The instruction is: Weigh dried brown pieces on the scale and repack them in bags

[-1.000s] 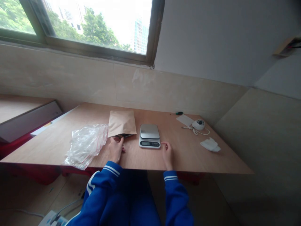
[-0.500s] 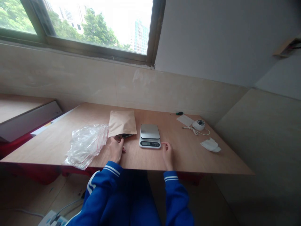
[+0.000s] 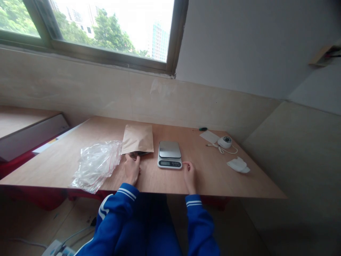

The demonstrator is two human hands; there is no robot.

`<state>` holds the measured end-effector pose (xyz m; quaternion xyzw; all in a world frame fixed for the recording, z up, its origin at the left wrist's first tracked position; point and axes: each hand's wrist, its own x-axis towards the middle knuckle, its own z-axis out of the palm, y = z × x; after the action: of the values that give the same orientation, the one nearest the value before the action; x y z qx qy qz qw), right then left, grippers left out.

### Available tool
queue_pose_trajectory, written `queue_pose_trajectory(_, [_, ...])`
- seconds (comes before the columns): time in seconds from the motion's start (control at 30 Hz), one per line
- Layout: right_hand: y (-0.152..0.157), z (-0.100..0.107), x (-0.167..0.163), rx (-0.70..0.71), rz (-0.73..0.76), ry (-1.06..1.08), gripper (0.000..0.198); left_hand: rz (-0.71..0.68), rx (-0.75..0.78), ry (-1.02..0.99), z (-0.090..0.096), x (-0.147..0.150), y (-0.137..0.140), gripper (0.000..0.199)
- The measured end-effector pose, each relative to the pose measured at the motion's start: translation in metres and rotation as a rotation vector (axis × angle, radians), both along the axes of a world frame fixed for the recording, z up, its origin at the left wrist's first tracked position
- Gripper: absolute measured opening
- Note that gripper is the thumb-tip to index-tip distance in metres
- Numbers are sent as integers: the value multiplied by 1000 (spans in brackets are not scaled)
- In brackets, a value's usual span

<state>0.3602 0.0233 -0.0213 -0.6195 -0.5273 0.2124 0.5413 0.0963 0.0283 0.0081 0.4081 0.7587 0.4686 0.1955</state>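
A brown kraft paper bag [image 3: 137,138] lies on the table with its mouth towards me, and something dark shows inside the opening. My left hand [image 3: 131,169] is at that mouth, its fingers closed on the bag's near edge; the fingertips are partly hidden. To the right of the bag stands a white kitchen scale [image 3: 169,155] with a bare steel plate and a small display. My right hand [image 3: 189,174] rests on the table, fingers loosely bent and nothing in them, the forefinger at the scale's right front corner.
Clear plastic bags [image 3: 97,163] lie in a heap left of my left hand. On the right are a white dome camera [image 3: 225,142] with its cable, a white paper [image 3: 209,137], a green-handled screwdriver [image 3: 203,129] and a crumpled white wrapper [image 3: 238,165]. A wall runs behind the table.
The paper bag's mouth has shifted very slightly left, with my left hand at it. The view has moved a little; my right hand and the scale stay in place.
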Motion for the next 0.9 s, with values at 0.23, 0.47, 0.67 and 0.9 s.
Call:
queue_pose_trajectory(0.23, [-1, 2, -1, -6, 12, 5, 20, -24, 28, 16, 2, 6, -14, 29])
queue_pose_trajectory(0.47, [-10, 9, -10, 15, 46, 28, 22, -90, 98, -129, 2, 8, -28, 33])
queue_pose_trajectory(0.67, [-41, 18, -75, 77, 373, -34, 24, -222, 163, -223, -2, 2, -27, 32])
queue_pose_trajectory(0.9, [-39, 37, -136, 175, 486, -306, 50, -377, 201, -320, 0, 0, -28, 29])
